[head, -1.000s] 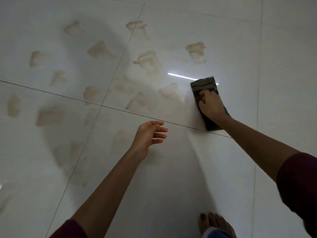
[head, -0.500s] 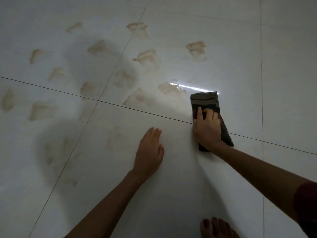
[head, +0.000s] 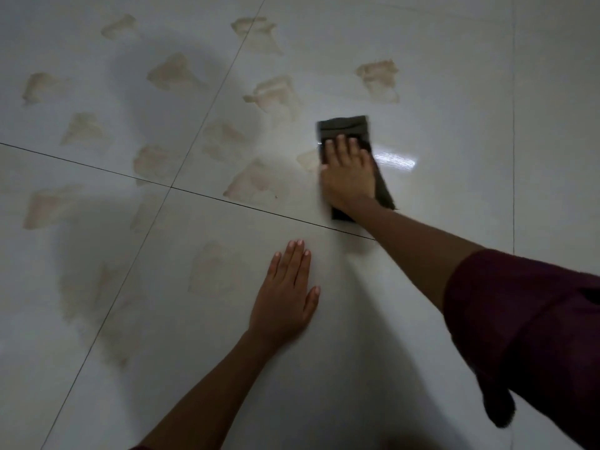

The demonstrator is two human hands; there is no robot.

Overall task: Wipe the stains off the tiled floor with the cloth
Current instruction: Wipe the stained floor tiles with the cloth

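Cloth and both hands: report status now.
Right hand flat on cloth, fingers straight. Left hand flat on floor. Stains remain to the left. Nothing in the way.

Dim, soft blur, glare streak on tiled floor (head: 422,287)

- The right hand (head: 349,177) covers the middle of the dark grey folded cloth (head: 344,128); only its far end and near corners show.
- A pale brown smeared stain (head: 308,160) is partly hidden behind this cloth.
- The dark maroon sleeve (head: 526,336) is cut by the right edge.
- Both hands look slightly blurred.
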